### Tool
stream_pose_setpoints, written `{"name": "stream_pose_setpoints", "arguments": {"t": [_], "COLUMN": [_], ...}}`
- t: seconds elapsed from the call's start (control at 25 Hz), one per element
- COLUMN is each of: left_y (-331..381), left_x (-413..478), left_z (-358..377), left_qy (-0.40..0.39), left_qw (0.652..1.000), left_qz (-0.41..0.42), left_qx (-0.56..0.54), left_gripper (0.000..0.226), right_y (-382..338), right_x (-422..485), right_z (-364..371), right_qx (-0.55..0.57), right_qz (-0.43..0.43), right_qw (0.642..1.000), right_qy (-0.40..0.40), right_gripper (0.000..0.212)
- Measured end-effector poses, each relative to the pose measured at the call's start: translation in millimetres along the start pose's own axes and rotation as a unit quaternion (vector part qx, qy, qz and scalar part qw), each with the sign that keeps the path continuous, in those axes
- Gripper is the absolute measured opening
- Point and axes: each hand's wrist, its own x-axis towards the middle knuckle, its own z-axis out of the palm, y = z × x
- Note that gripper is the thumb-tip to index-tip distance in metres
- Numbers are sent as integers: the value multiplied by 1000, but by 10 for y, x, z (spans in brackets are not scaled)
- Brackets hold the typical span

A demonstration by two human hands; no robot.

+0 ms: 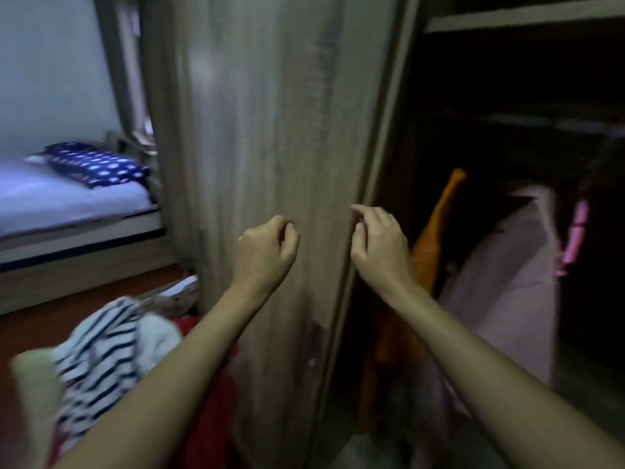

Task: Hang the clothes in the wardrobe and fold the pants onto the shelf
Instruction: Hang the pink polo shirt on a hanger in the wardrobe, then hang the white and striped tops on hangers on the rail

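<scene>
Early stage | orange garment (436,238) and pale pink garment (507,265) hang in the dark wardrobe | heap of striped, white and red clothes (98,360) waits beside the grey wood-grain wardrobe door (270,113), unhung | left hand (267,247) fingers curled, empty | right hand (378,242) fingers loose at the door edge, gripping nothing

wardrobe door (263,130) centred | bed (50,204) far left, pillow (94,164) laid on it | clothes pile (101,360) near left | garments (500,265) hung inside right
</scene>
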Motion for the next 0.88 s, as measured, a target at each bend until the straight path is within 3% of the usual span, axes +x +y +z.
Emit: {"name": "stream_pose_setpoints", "arguments": {"t": [0.16, 0.28, 0.48, 0.6, 0.68, 0.76, 0.88], "left_y": [-1030, -1839, -2846, -3222, -3332, -3383, -3346], "left_x": [-409, -736, -1255, -1382, -1367, -1296, -1204], "left_z": [-636, -1165, -1692, -1646, -1535, -1452, -1470], "left_qy": [-59, -96, -155, -216, -196, -174, -149], "left_qw": [989, 966, 948, 943, 941, 940, 933], "left_qz": [-71, -149, -222, -238, -259, -268, -245], "left_qx": [116, 186, 168, 90, 93, 122, 219], "left_gripper": [40, 27, 52, 55, 51, 45, 30], "right_y": [-724, -1253, -1910, -2184, -2244, -2242, -2208], "right_x": [-249, -421, -639, -768, -909, -1047, -1111], "right_z": [877, 1538, 2391, 2879, 3082, 3181, 3188], "right_qx": [64, 110, 149, 101, 53, 36, 56], "right_qz": [-45, -56, -4, 74, 164, 225, 210], "right_qw": [993, 977, 948, 894, 844, 821, 846], "right_qy": [-91, -176, -280, -431, -507, -523, -486], "right_gripper": [37, 39, 36, 37, 51, 61, 41]}}
